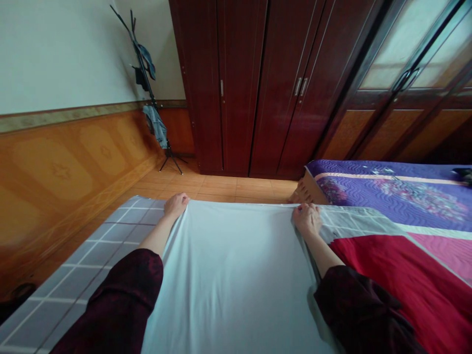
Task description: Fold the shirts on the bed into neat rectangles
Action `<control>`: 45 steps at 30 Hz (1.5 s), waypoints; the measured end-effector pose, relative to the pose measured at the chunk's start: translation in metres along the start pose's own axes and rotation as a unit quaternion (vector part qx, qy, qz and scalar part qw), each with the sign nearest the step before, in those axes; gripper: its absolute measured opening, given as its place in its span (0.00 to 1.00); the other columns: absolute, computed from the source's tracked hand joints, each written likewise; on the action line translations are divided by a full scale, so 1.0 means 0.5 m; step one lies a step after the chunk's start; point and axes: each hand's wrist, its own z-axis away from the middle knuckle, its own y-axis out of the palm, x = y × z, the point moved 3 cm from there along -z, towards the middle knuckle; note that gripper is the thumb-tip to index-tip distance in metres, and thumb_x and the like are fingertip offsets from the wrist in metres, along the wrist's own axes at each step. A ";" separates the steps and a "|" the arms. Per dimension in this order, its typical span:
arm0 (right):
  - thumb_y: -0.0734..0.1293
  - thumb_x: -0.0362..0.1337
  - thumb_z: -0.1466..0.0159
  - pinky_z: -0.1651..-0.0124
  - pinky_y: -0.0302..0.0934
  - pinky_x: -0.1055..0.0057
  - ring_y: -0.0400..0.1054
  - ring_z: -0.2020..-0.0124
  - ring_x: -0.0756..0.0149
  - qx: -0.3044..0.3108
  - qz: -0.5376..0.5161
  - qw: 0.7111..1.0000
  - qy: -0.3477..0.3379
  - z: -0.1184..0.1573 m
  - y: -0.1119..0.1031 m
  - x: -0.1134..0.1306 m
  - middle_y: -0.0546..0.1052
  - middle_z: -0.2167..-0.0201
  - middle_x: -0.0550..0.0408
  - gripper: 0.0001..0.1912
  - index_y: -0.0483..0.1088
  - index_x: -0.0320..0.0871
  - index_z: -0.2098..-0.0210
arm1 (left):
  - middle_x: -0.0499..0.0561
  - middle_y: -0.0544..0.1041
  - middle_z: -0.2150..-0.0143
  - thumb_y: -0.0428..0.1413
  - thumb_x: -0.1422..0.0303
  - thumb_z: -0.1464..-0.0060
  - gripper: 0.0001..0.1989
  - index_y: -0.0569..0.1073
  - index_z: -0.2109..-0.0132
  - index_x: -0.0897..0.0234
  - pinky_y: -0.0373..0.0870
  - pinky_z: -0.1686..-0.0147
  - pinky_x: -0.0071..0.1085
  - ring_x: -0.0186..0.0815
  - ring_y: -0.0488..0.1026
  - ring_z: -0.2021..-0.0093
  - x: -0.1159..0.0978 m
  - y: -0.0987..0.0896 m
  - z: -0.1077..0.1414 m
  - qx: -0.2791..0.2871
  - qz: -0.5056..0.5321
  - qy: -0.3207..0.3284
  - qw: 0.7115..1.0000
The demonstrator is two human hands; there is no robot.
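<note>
A pale bluish-white cloth [243, 265] is stretched between my two hands, its far edge nearly straight. My left hand [177, 204] grips the far left corner, fingers closed around the fabric. At the far right corner my right hand [308, 218] is closed on the same cloth. Soft folds run down the cloth's left side toward me. Beneath it spreads a grey checked sheet [92, 265], showing on the left and behind my right hand. A red cloth [398, 270] lies to the right of my right forearm. The cloth's near end runs out of view.
Dark red wardrobes [239, 88] stand beyond a strip of tiled floor [217, 187]. A black coat stand [145, 73] holds hanging items at the back left. A bed with a purple floral cover [368, 189] adjoins on the right. Wood-look panelling [73, 167] lines the left wall.
</note>
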 end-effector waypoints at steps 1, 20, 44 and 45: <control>0.56 0.38 0.38 0.59 0.57 0.64 0.60 0.55 0.54 0.001 0.000 1.000 -0.001 0.001 -0.002 0.001 0.70 0.62 0.44 0.15 0.73 0.39 0.65 | 0.59 0.77 0.58 0.48 0.66 0.42 0.12 0.74 0.57 0.64 0.65 0.59 0.34 0.44 0.72 0.56 -0.011 -0.012 0.014 0.005 0.002 0.016 1.000; 0.62 0.48 0.40 0.46 0.52 0.53 0.59 0.44 0.42 0.108 -0.017 0.988 -0.110 0.052 -0.077 0.030 0.66 0.48 0.27 0.34 0.61 0.26 0.44 | 0.56 0.66 0.39 0.48 0.56 0.42 0.26 0.65 0.39 0.61 0.54 0.39 0.38 0.44 0.62 0.39 0.120 -0.313 0.639 0.077 0.074 -0.006 0.994; 0.62 0.57 0.40 0.40 0.52 0.53 0.51 0.36 0.46 0.298 -0.170 0.647 -0.681 0.769 -0.344 0.304 0.57 0.36 0.38 0.39 0.57 0.37 0.38 | 0.54 0.75 0.54 0.64 0.59 0.58 0.24 0.73 0.53 0.63 0.67 0.56 0.33 0.45 0.71 0.53 0.141 -0.349 0.841 0.054 0.446 -0.228 0.864; 0.62 0.58 0.41 0.41 0.54 0.54 0.52 0.37 0.46 0.299 -0.190 0.618 -0.702 0.809 -0.348 0.309 0.58 0.37 0.38 0.40 0.58 0.37 0.39 | 0.54 0.74 0.54 0.63 0.59 0.57 0.23 0.72 0.53 0.62 0.67 0.57 0.32 0.44 0.71 0.54 0.130 -0.354 0.842 0.063 0.458 -0.217 0.859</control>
